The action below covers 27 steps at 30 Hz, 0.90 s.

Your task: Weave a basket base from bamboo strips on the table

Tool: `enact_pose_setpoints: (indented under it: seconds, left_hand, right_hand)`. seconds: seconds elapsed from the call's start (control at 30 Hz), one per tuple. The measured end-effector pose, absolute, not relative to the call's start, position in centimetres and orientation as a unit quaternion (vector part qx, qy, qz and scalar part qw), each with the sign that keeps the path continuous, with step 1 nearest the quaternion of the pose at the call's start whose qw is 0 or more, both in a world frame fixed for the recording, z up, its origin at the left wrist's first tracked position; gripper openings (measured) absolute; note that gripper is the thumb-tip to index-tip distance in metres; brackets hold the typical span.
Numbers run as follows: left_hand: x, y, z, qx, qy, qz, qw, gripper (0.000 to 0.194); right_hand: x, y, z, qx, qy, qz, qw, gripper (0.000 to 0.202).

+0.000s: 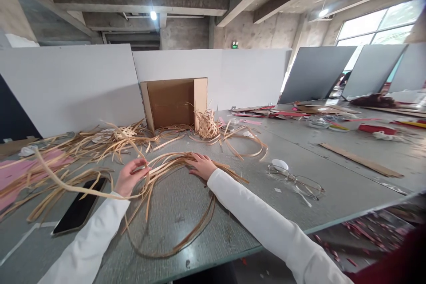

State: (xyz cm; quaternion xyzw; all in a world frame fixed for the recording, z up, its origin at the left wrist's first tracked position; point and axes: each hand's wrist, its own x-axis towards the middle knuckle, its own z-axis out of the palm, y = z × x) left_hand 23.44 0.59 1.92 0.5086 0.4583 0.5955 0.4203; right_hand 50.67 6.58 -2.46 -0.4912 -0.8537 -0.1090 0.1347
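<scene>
A curved bundle of thin tan bamboo strips (169, 159) lies on the grey table in front of me. At the bundle's left end, my left hand (130, 178) has its thumb and fingertips closed on a strip. One long loose strip (66, 184) sweeps out to the left past that wrist. My right hand (202, 167) rests over the bundle's middle with its fingers stretched out, and the strips come out again beyond it. Below both hands, a darker strip (156, 255) curves in a wide loop toward the table's front edge.
Left of me lie a black phone (80, 206), a heap of strips (89, 144) and pink sheets (49, 162). Behind stand an open cardboard box (171, 103) and a woven strip piece (207, 125). Eyeglasses (296, 182), a white round object (280, 165) and a cardboard strip (361, 159) are rightward.
</scene>
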Motion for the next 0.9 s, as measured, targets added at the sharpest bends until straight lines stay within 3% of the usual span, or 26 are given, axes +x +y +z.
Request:
enact_pose_setpoints:
  seconds: [0.1,0.3,0.53,0.7,0.9]
  left_hand:
    - [22.9,1.2,1.5,0.487,0.47,0.612,0.41,0.052]
    - [22.3,1.4,1.8,0.476,0.476,0.615,0.411,0.054]
    - [21.5,2.1,1.3,0.493,0.48,0.603,0.404,0.055]
    - [22.2,1.6,1.1,0.556,0.472,0.56,0.393,0.048]
    - [21.8,-0.2,-0.2,0.658,0.46,0.452,0.388,0.04]
  right_hand:
    - [51.2,7.4,-3.2,-0.52,-0.839,-0.114,0.115,0.034]
    - [53.8,8.7,-2.8,-0.579,-0.803,-0.092,0.105,0.042]
    - [57.5,9.5,-2.0,-0.654,-0.741,-0.067,0.141,0.032]
    - [58.5,9.4,-1.4,-0.652,-0.722,-0.061,0.224,0.017]
    - [58.6,9.5,0.9,-0.59,-0.696,-0.008,0.409,0.013]
